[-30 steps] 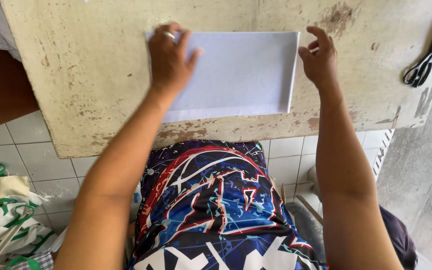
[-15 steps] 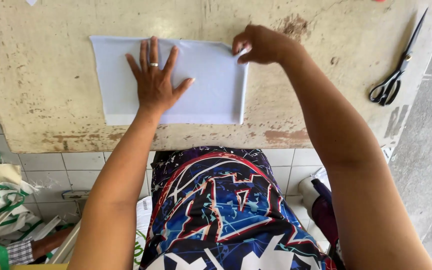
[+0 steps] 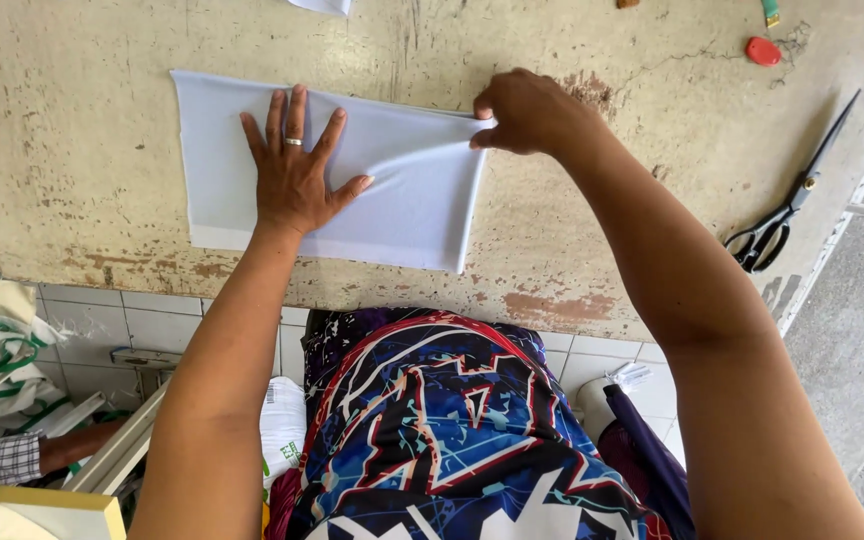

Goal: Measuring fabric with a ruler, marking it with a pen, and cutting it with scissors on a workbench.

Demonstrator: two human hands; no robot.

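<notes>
Head view: left hand [image 3: 295, 175] flat, fingers spread, on white cloth [image 3: 412, 205]; right hand [image 3: 527, 113] pinches its corner.

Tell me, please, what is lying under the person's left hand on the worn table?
The left hand rests flat on a pale folded cloth lying on the table. What the cloth covers cannot be seen.

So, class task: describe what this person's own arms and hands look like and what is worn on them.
Both arms are bare, with no sleeves, gloves or watch in view. The left hand wears a plain silver-coloured ring on one of its fingers. The right hand shows no ring or other jewellery from this angle. There are no markings on either forearm.
</notes>
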